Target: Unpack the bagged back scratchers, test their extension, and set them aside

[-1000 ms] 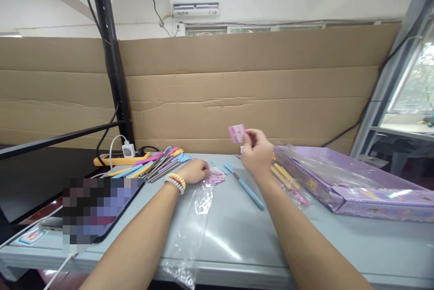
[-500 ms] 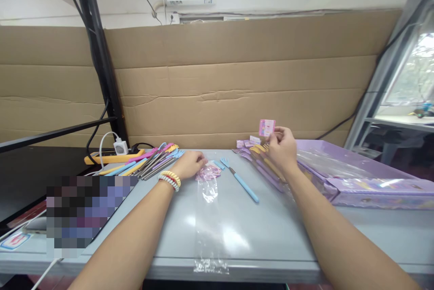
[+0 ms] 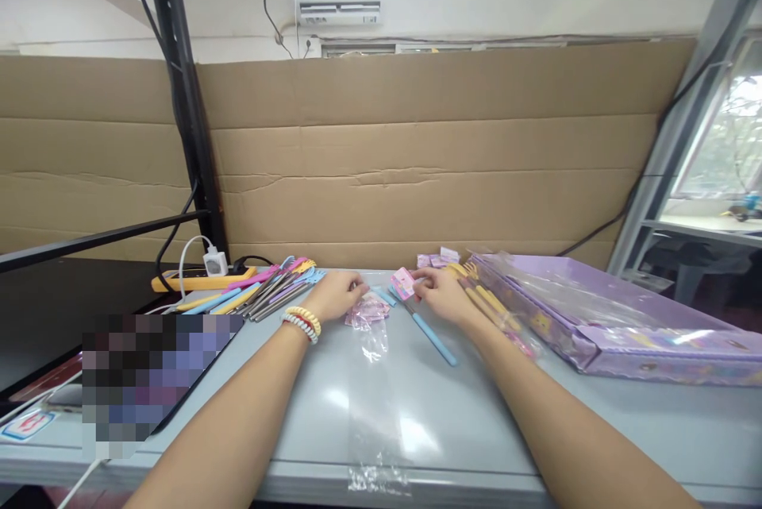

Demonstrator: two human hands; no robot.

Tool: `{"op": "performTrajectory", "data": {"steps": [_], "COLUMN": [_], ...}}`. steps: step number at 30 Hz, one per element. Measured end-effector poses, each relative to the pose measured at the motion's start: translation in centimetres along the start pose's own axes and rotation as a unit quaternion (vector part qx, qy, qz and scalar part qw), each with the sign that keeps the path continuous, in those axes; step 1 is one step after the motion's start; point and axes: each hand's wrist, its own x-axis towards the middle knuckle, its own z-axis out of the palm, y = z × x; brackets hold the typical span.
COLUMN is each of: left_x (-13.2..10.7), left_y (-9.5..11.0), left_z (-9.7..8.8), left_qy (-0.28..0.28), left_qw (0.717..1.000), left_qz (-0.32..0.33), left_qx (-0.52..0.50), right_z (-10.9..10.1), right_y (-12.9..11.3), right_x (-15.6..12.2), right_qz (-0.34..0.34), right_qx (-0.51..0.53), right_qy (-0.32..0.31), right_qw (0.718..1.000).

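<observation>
My right hand (image 3: 444, 293) pinches a small pink printed card (image 3: 403, 283) over the fork end of a blue-handled fork (image 3: 434, 338) that lies slanted on the table. To the left, the fingers of my left hand (image 3: 334, 296) are curled at the edge of a heap of pink cards (image 3: 367, 309); whatever they grip is hidden. A long clear plastic bag (image 3: 375, 406) stretches from that heap to the table's front edge. Several metal-shafted forks with coloured handles (image 3: 262, 291) are piled left of my left hand. Beyond my right wrist lie yellow forks (image 3: 485, 294) in clear wrapping.
A purple open box (image 3: 595, 294) with clear plastic inside stands at the right. More small cards (image 3: 437, 257) lie at the back. On the left are a yellow power strip (image 3: 202, 279), a white plug (image 3: 215, 261) and a blurred-out screen (image 3: 160, 374). Cardboard (image 3: 417, 152) walls the back.
My right hand has moved left and down with the pink card, from above the wrapped forks to above the blue fork. My left hand has stayed about where it was.
</observation>
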Motion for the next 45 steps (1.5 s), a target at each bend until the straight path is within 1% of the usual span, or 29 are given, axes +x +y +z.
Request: {"op": "performTrajectory", "data": {"steps": [2,4,7,9,11,14,16,17,20,24,26,27,29,31,33,34,35,38,41,43,45], "left_x": [-0.1,-0.1,-0.2,-0.2,-0.2,-0.1,-0.1,0.0,0.1,0.1,0.1,0.0,-0.2,-0.4,-0.6,-0.6,-0.7,-0.6,-0.3,-0.1,0.0], "left_y": [0.3,0.6,0.8,0.9,0.9,0.9,0.9,0.9,0.9,0.9,1.0,1.1,1.2,1.4,1.6,1.6,1.7,1.6,1.2,0.9,0.7], "left_z": [-0.1,-0.2,-0.3,-0.3,-0.2,0.0,0.1,0.2,0.4,0.7,0.8,0.8,0.7,0.4,0.1,0.0,-0.1,-0.3,-0.2,0.0,0.2], "left_qy": [0.013,0.018,0.014,0.01,0.009,0.012,0.016,0.017,0.01,-0.025,-0.043,-0.05,-0.065,-0.106,-0.161,-0.179,-0.186,-0.169,-0.176,-0.167,-0.15], "left_qw": [1.0,0.999,0.998,0.996,0.996,0.995,0.994,0.995,0.995,0.989,0.984,0.981,0.976,0.966,0.948,0.94,0.938,0.952,0.956,0.956,0.956], "left_qz": [0.009,0.015,0.01,0.01,0.011,0.014,0.018,0.018,0.006,-0.008,-0.011,-0.015,-0.024,-0.032,-0.039,-0.044,-0.047,-0.047,-0.052,-0.053,-0.051], "left_qx": [-0.019,-0.041,-0.068,-0.083,-0.093,-0.101,-0.103,-0.101,-0.101,-0.145,-0.173,-0.187,-0.206,-0.232,-0.271,-0.286,-0.29,-0.252,-0.231,-0.234,-0.245], "right_z": [1.0,1.8,2.7,3.1,3.3,3.1,2.8,2.7,2.4,2.7,2.9,2.9,2.7,2.2,1.4,1.0,0.5,-0.7,-1.6,-1.9,-1.8], "right_y": [-0.1,-0.3,-0.6,-0.7,-0.7,-0.8,-1.0,-1.2,-1.8,-2.0,-1.8,-1.7,-1.4,-1.3,-1.2,-1.1,-0.9,-0.3,0.6,0.9,0.9], "right_x": [0.1,0.1,0.0,-0.1,0.0,0.2,0.2,0.2,-0.2,-0.6,-0.4,-0.2,0.1,0.4,0.6,0.6,0.7,0.9,1.2,1.3,1.3], "right_qz": [-0.015,-0.034,-0.047,-0.049,-0.054,-0.062,-0.074,-0.086,-0.109,-0.083,-0.073,-0.07,-0.055,-0.023,0.01,0.022,0.031,0.055,0.071,0.072,0.064], "right_qx": [-0.049,-0.069,-0.033,-0.021,-0.052,-0.102,-0.081,-0.058,0.015,0.077,0.105,0.116,0.131,0.133,0.128,0.122,0.118,0.12,0.15,0.188,0.235], "right_qy": [0.005,-0.004,-0.047,-0.065,-0.052,0.007,0.031,0.029,-0.019,-0.09,-0.095,-0.085,-0.042,0.019,0.078,0.105,0.132,0.212,0.279,0.294,0.282], "right_qw": [0.999,0.997,0.997,0.996,0.996,0.993,0.993,0.994,0.994,0.99,0.987,0.987,0.989,0.991,0.989,0.987,0.984,0.968,0.946,0.934,0.928]}}
